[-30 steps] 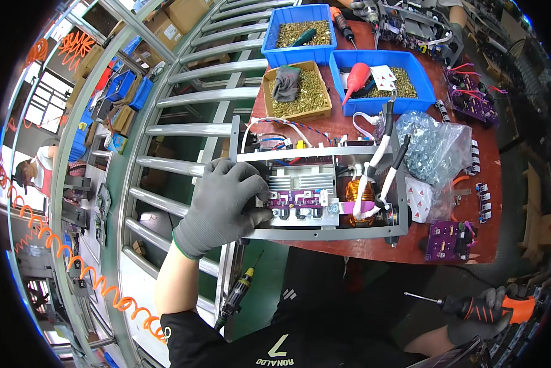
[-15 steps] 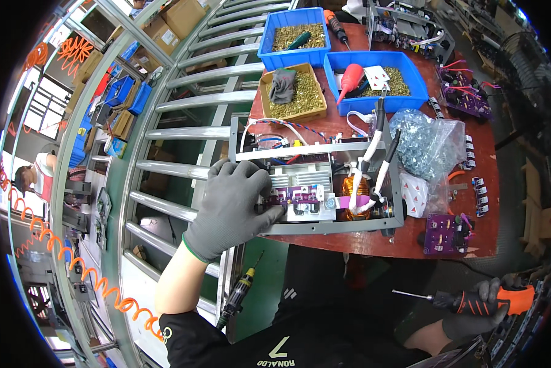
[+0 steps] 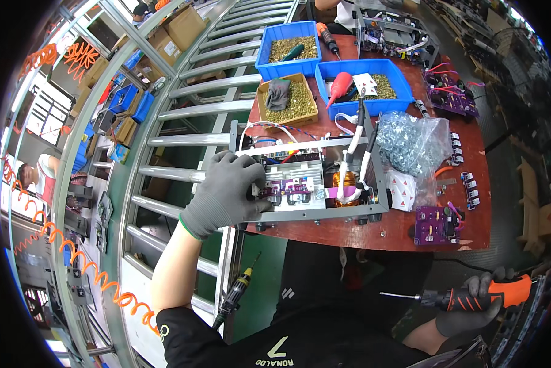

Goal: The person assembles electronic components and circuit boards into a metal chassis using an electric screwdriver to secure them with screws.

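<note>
My left hand (image 3: 224, 193), in a grey glove, curls its fingers and thumb round the left end of a purple circuit board (image 3: 286, 191). The board lies against a silver finned heat sink (image 3: 297, 170) inside a grey metal chassis (image 3: 324, 213). To the board's right in the chassis sits an orange-wound copper coil (image 3: 344, 184), with thick white-sleeved cables (image 3: 352, 146) rising from it. Away from the chassis, at the lower right, my gloved right hand (image 3: 481, 299) is closed round an orange and black electric screwdriver (image 3: 509, 292). Its long bit points left, touching nothing.
Blue bins (image 3: 404, 98) and a yellow bin (image 3: 312, 116) of brass-coloured small parts stand behind the chassis. A clear bag of screws (image 3: 407, 138) and another purple board (image 3: 433, 225) lie to its right. A roller conveyor (image 3: 183, 140) runs along the left. Another screwdriver (image 3: 235, 294) hangs below.
The whole view has shifted slightly, so the bench things sit a little further left. Both hands keep their holds; the screwdriver shows a little further left and higher.
</note>
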Tool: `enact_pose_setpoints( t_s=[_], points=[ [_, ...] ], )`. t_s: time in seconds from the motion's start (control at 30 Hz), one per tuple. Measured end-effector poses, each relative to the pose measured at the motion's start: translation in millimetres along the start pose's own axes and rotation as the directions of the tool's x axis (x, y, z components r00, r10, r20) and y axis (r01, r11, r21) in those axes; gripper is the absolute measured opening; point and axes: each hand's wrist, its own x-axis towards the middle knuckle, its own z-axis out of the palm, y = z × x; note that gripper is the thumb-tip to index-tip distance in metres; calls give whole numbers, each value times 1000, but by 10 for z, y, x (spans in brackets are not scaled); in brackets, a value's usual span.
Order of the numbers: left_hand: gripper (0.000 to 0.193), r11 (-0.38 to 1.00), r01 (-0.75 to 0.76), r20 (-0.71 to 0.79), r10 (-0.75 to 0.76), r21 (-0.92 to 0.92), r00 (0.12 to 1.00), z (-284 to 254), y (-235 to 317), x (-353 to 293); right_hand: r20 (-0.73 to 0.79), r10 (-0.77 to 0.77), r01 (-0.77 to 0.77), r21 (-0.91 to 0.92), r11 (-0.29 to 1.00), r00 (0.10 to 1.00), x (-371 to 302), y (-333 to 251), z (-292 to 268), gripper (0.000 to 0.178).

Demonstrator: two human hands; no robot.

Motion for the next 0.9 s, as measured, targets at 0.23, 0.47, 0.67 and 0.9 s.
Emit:
enact_pose_setpoints(
  t_s=[0.23, 0.47, 0.67, 0.9],
  points=[
    [27, 993, 40, -70, -47, -111, 996, -194, 97, -71, 118, 99, -117, 151, 982, 988, 55, 155, 451, 60],
    [49, 949, 257, -315, -303, -180, 899, 141, 1125, -634, 538, 46, -204, 238, 950, 842, 527, 427, 1813, 54],
    [57, 915, 365, -444, -402, -170, 801, 410, 1004, -582, 632, 165, -238, 31, 971, 757, 148, 952, 2892, 58],
    [49, 898, 369, -306, -430, -239, 849, 468, 894, -564, 748, 224, -200, -123, 972, 625, 7, 1447, 3237, 62]
  ],
)
